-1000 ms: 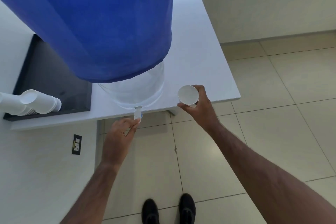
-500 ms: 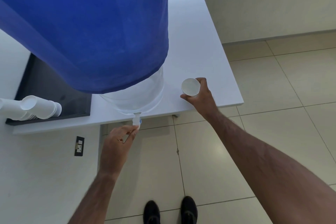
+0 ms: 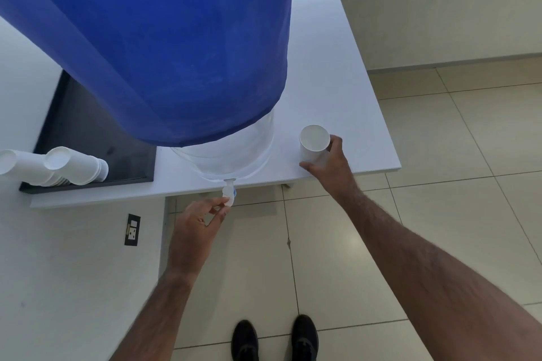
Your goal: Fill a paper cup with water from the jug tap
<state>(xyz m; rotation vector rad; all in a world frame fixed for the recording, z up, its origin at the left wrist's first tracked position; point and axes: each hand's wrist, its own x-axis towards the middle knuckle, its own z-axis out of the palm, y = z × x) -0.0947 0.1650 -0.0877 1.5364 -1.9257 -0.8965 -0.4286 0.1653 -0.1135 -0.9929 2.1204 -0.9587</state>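
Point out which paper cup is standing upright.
The lone paper cup in the right hand, right of the jug. The stacked cups at the far left lie on their sides.

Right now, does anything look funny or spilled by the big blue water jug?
No spill shows. One odd thing: the left hand is at the small white tap, but the white paper cup, held by the right hand, sits on the white table off to the side, not under the tap.
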